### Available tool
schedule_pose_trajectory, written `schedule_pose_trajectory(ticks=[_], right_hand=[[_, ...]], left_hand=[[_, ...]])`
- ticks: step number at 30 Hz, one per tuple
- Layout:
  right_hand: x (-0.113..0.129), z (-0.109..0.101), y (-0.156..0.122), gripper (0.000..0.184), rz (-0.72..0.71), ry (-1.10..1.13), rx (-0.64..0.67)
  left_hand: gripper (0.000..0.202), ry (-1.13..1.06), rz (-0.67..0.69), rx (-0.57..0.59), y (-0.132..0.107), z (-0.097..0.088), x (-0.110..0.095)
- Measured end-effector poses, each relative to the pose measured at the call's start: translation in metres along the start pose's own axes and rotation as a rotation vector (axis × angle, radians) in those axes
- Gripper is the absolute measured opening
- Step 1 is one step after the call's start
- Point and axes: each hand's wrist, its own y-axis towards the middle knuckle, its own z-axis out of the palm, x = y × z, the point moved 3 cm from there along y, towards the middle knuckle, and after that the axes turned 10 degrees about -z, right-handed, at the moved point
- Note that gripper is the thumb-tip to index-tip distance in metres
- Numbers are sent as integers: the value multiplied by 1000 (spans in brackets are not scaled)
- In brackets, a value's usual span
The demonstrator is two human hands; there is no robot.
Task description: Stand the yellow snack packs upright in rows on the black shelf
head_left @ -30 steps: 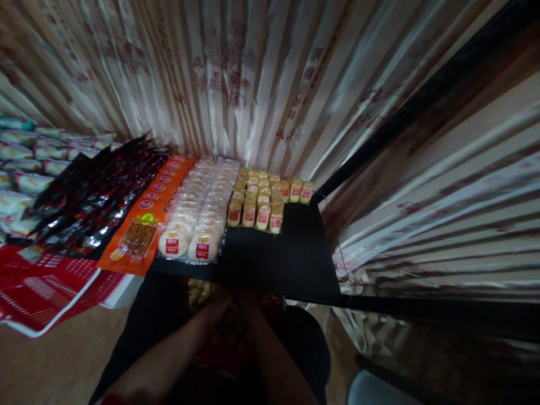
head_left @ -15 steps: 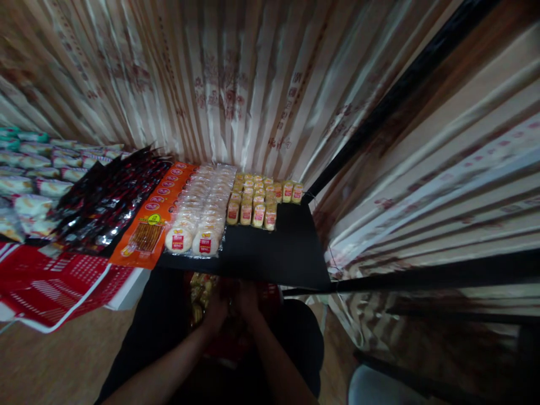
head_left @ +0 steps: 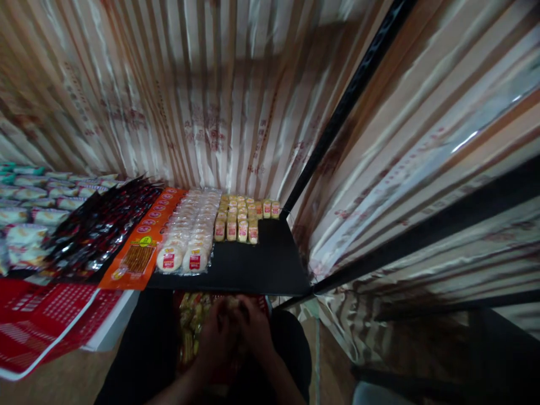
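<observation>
My left hand (head_left: 217,337) and my right hand (head_left: 253,332) are pressed together low in the view, just below the front edge of a black shelf (head_left: 261,270). Both have curled fingers; what they grip is hidden in shadow. Under them sits a dark bag of small yellow snack packets (head_left: 189,326). On the shelf, small yellow packets (head_left: 240,219) stand in rows at the back right. Left of those lie round white cakes (head_left: 185,236) in clear wrap.
Orange snack packs (head_left: 143,242), dark red-black packs (head_left: 101,225) and pale green-white bags (head_left: 25,214) fill the shelf leftward. A red printed sheet (head_left: 46,304) hangs off the left front. Striped curtains (head_left: 211,101) close in behind and right, with black frame bars (head_left: 341,107).
The view has tilted up, so the shelf sits lower and smaller. My hands have risen slightly toward the shelf's front edge and stay pressed together.
</observation>
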Motion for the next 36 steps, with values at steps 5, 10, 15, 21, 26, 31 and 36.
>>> schedule_pose_trajectory(ticks=[5, 10, 15, 21, 26, 31, 36], right_hand=[[3, -36, 7, 31, -17, 75, -122], [-3, -58, 28, 38, 26, 274, -243], [-22, -64, 40, 35, 64, 265, -366], [-38, -76, 54, 27, 85, 84, -430], [-46, -91, 81, 32, 21, -194, -490], [-56, -96, 110, 35, 36, -342, -472], [-75, -96, 135, 39, 97, -324, -431]], left_hand=[[43, -8, 23, 76, -5, 14, -24], [36, -91, 97, 159, 11, 36, -54], [29, -167, 134, 133, 39, 55, -88], [20, -81, 91, 104, 65, 80, -120], [13, 48, 117, 52, 88, 97, -147], [16, 132, 129, 24, 110, 111, -166], [29, 168, 101, 70, 124, 124, -177]])
